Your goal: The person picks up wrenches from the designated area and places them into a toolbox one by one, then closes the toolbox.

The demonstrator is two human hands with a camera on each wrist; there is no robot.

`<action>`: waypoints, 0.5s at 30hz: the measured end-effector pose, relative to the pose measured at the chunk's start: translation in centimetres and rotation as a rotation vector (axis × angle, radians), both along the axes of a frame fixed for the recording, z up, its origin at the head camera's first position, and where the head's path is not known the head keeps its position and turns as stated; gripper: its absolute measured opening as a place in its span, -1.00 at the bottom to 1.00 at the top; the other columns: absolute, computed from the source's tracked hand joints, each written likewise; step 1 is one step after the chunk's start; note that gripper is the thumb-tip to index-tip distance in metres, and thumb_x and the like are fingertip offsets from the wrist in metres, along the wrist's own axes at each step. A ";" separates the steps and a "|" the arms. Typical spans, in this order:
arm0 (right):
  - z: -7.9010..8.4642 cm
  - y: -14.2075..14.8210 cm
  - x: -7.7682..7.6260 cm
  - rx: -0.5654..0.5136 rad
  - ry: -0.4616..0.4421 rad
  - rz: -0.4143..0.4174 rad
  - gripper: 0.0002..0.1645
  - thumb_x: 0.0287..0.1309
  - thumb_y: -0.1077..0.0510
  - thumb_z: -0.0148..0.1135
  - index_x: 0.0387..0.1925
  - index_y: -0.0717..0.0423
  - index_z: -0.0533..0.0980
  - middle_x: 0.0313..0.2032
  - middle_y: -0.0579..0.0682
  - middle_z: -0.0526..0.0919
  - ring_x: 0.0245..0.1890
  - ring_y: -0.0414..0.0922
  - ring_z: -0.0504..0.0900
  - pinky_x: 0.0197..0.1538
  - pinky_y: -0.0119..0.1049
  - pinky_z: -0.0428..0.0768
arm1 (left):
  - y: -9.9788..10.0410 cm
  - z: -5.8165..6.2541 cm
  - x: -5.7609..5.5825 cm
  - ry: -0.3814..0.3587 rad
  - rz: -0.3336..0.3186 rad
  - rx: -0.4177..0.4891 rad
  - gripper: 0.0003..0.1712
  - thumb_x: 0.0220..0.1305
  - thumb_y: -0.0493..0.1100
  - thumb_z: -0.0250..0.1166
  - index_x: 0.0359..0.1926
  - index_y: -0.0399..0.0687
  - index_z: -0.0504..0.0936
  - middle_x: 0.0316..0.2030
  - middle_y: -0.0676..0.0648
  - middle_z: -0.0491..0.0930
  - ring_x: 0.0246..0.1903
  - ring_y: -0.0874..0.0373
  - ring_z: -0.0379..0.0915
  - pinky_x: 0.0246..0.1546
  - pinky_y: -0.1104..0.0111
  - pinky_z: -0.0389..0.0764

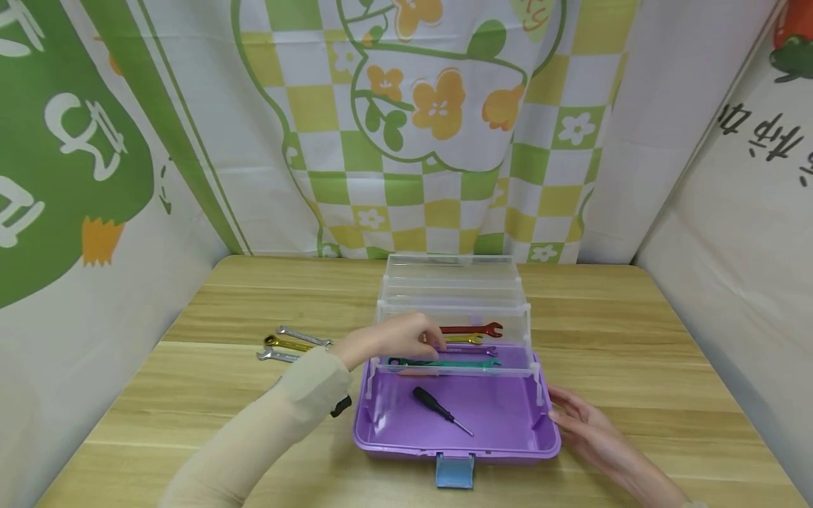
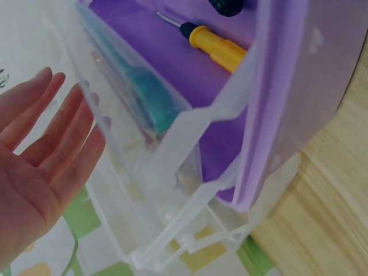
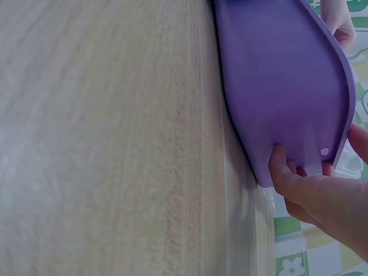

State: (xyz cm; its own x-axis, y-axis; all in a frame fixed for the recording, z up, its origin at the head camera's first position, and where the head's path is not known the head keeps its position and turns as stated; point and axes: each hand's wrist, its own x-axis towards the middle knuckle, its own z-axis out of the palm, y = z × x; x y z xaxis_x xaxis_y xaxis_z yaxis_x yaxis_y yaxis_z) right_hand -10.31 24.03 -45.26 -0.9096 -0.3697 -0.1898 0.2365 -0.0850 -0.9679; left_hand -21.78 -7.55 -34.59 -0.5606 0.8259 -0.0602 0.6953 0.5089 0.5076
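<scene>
In the head view my left hand (image 1: 413,335) hovers over the clear tiered trays (image 1: 454,282) of a purple toolbox (image 1: 457,451). Its fingers look loosely extended and empty in the left wrist view, close beside the tray's edge. Red (image 1: 473,329), yellow (image 1: 466,339), purple (image 1: 473,351) and green (image 1: 444,363) wrenches lie in the trays. Below, a black screwdriver (image 1: 438,408) rests in the box, with a yellow-handled screwdriver (image 2: 215,49) beside it. My right hand (image 1: 587,427) holds the box's right end, fingers along the outer wall and thumb at the rim.
Left of the box, two silver wrenches (image 1: 279,356) and a gold wrench (image 1: 288,343) lie on the wooden table (image 1: 635,339), partly hidden by my left arm. A blue latch (image 1: 454,471) hangs at the box's front. Patterned curtains (image 1: 438,204) stand behind.
</scene>
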 end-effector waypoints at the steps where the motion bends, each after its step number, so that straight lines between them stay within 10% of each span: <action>1: 0.0 0.0 0.0 0.000 0.003 0.004 -0.25 0.20 0.22 -0.02 0.25 0.42 -0.15 0.26 0.13 0.11 0.01 -0.37 0.39 0.07 -0.34 0.38 | -0.2 0.1 0.1 0.000 0.008 0.012 -0.82 0.11 -0.25 0.21 -0.25 -0.18 0.63 -0.37 0.02 0.60 -0.35 0.26 0.46 -0.28 0.48 0.47; 15: 0.1 -0.2 0.0 0.030 -0.032 0.002 -0.23 0.21 0.21 -0.03 0.26 0.40 -0.20 0.29 0.30 -0.15 -0.01 -0.40 0.39 0.09 -0.30 0.37 | -3.5 0.7 1.9 0.048 0.108 0.141 -0.78 0.15 -0.28 0.18 -0.16 -0.24 0.57 -0.25 -0.08 0.52 -0.30 0.17 0.44 -0.28 0.42 0.50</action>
State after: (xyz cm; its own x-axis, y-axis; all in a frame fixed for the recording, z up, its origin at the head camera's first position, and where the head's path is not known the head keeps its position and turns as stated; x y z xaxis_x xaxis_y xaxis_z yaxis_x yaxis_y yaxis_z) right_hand -10.26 23.88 -45.12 -0.9019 -0.3657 -0.2297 0.2676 -0.0556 -0.9619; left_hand -19.89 -11.07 -33.84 -0.6460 0.7590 0.0809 0.6653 0.5080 0.5470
